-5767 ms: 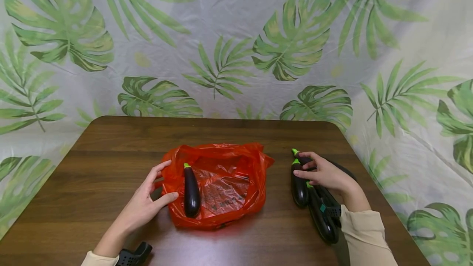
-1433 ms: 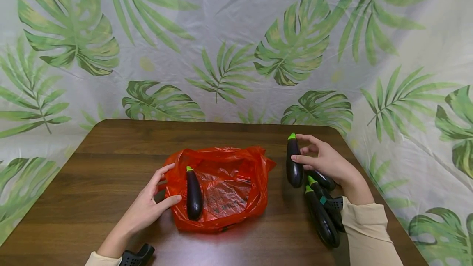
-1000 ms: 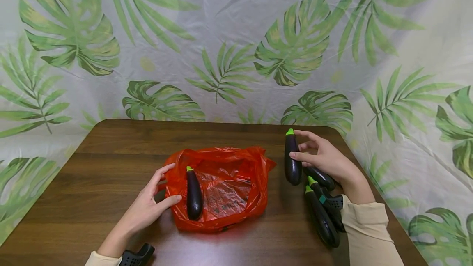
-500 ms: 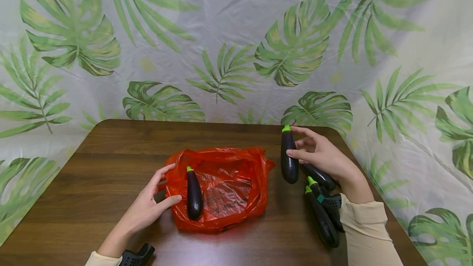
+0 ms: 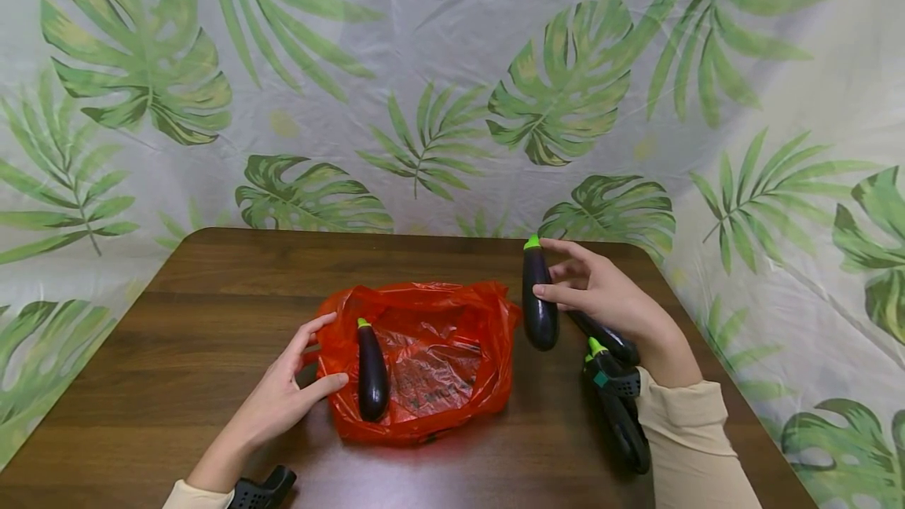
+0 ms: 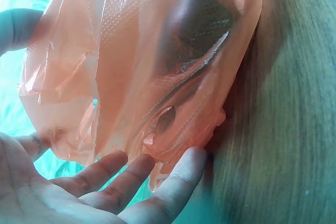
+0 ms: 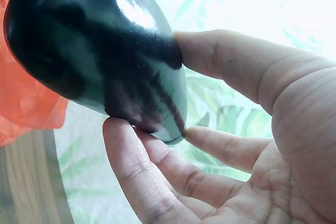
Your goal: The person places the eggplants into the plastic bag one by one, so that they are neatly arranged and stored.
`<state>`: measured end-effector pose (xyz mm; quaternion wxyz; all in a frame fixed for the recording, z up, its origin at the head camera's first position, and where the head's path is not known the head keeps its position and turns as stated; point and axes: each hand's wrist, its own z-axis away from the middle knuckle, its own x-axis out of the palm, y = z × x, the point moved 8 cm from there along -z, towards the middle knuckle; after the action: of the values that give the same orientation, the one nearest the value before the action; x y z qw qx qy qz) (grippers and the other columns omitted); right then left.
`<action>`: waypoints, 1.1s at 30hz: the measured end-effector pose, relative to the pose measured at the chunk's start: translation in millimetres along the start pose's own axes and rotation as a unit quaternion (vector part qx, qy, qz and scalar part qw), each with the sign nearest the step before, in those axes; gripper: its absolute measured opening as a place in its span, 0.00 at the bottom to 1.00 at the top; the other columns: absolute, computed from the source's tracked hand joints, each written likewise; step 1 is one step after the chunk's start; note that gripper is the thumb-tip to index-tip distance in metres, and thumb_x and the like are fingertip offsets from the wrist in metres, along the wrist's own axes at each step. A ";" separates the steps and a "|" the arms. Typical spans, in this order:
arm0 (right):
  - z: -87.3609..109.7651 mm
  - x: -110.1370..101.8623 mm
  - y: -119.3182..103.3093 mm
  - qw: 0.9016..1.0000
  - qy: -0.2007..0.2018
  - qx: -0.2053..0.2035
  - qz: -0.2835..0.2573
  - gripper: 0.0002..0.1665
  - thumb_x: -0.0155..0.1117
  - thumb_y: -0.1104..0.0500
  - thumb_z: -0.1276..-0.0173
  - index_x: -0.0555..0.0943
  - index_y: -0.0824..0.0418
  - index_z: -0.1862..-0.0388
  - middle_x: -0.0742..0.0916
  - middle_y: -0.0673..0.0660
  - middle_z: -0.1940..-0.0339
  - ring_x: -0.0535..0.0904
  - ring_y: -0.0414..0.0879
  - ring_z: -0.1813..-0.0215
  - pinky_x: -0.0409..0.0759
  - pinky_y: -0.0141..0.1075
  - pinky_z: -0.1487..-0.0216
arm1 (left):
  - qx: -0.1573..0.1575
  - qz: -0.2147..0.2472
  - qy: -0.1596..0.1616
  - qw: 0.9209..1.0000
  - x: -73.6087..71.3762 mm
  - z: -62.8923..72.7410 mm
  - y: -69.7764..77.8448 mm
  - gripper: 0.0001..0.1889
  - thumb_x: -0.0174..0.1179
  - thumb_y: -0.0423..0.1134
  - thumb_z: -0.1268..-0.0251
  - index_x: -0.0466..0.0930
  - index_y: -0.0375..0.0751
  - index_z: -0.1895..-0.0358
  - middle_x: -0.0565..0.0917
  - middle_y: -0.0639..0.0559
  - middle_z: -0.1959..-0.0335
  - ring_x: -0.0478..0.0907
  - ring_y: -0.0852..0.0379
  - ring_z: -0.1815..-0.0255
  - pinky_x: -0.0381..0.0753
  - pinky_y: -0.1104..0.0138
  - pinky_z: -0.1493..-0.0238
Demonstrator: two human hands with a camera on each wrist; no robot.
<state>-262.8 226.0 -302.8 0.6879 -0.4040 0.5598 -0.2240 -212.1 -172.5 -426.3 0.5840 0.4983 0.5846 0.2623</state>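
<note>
My right hand pinches a dark purple eggplant with a green cap between thumb and fingertips. It hangs upright, stem up, just right of the red plastic bag. In the right wrist view the eggplant's glossy round end is close to the camera. The bag's mouth gapes upward, and a second eggplant lies along its left side. My left hand rests at the bag's left rim, fingers spread, with the thumb tip over the edge. In the left wrist view, fingertips touch the thin bag from outside.
Under and beside my right wrist lie more eggplants, one behind and another in front, partly covered by the wrist camera. Everything stands on a brown wooden table. A leaf-patterned cloth hangs behind it.
My right hand has taken an eggplant from the group at the right, raised it and carried it left towards the bag. The left hand and bag have hardly moved.
</note>
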 end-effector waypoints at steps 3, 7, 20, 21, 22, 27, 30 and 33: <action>-1.8 4.0 -2.8 1.000 -0.005 0.002 -0.009 0.47 0.71 0.53 0.23 0.59 0.55 0.12 0.84 0.70 0.37 0.88 0.52 0.45 0.88 0.37 0.48 | -0.002 0.001 -0.001 1.000 0.2 -0.2 0.1 0.40 0.70 0.41 0.27 0.59 0.52 0.17 0.73 0.36 0.25 0.76 0.28 0.28 0.76 0.27 0.38; -3.8 8.4 -6.7 1.000 -0.009 0.001 -0.013 0.47 0.71 0.53 0.23 0.60 0.53 0.12 0.83 0.70 0.37 0.88 0.52 0.46 0.88 0.36 0.48 | -0.003 0.000 -0.001 1.000 0.3 -0.4 -0.2 0.40 0.70 0.41 0.27 0.60 0.52 0.17 0.73 0.36 0.25 0.76 0.28 0.28 0.77 0.27 0.38; -12.3 26.6 -18.8 0.999 -0.029 -0.008 -0.019 0.48 0.73 0.52 0.24 0.60 0.52 0.12 0.84 0.67 0.38 0.87 0.52 0.47 0.88 0.39 0.46 | -0.006 0.001 0.000 1.000 0.3 -0.6 -1.4 0.41 0.70 0.41 0.28 0.60 0.51 0.17 0.73 0.36 0.25 0.76 0.29 0.29 0.77 0.27 0.38; -13.0 27.9 -19.5 0.999 -0.030 -0.009 -0.020 0.48 0.73 0.52 0.24 0.61 0.52 0.12 0.84 0.67 0.38 0.87 0.52 0.47 0.87 0.39 0.46 | -0.006 0.001 0.000 1.000 0.3 -0.7 -1.6 0.41 0.70 0.41 0.28 0.59 0.51 0.17 0.73 0.36 0.25 0.76 0.29 0.28 0.77 0.27 0.38; -13.6 29.2 -20.4 0.999 -0.032 -0.011 -0.020 0.48 0.73 0.52 0.24 0.61 0.52 0.13 0.83 0.67 0.37 0.87 0.52 0.46 0.87 0.39 0.46 | -0.006 0.002 -0.001 1.000 0.3 -0.8 -1.7 0.41 0.70 0.41 0.28 0.59 0.51 0.17 0.73 0.36 0.25 0.76 0.29 0.28 0.77 0.28 0.38; -16.9 35.7 -25.0 0.999 -0.040 -0.014 -0.028 0.47 0.73 0.53 0.24 0.61 0.52 0.13 0.83 0.68 0.37 0.87 0.53 0.46 0.87 0.42 0.48 | -0.004 0.001 -0.001 1.000 0.5 -1.1 -2.0 0.41 0.70 0.41 0.28 0.59 0.51 0.17 0.73 0.37 0.25 0.76 0.29 0.28 0.77 0.28 0.38; -19.2 39.8 -27.9 0.998 -0.046 -0.018 -0.027 0.47 0.72 0.53 0.24 0.61 0.53 0.13 0.83 0.68 0.38 0.88 0.53 0.46 0.88 0.45 0.49 | -0.001 -0.002 0.001 1.000 0.5 -0.8 -1.6 0.41 0.70 0.41 0.28 0.60 0.51 0.17 0.74 0.37 0.26 0.76 0.30 0.29 0.77 0.29 0.38; -21.7 44.5 -30.4 0.998 -0.054 -0.023 -0.022 0.46 0.72 0.54 0.23 0.61 0.54 0.13 0.83 0.68 0.38 0.88 0.52 0.45 0.89 0.50 0.48 | 0.001 -0.003 0.002 1.000 0.5 -0.6 -1.4 0.40 0.70 0.41 0.28 0.60 0.51 0.17 0.75 0.37 0.27 0.77 0.30 0.29 0.77 0.29 0.37</action>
<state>-266.9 168.1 -305.5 0.7027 -0.4432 0.5178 -0.2040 -213.0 -172.5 -427.6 0.5836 0.4964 0.5874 0.2606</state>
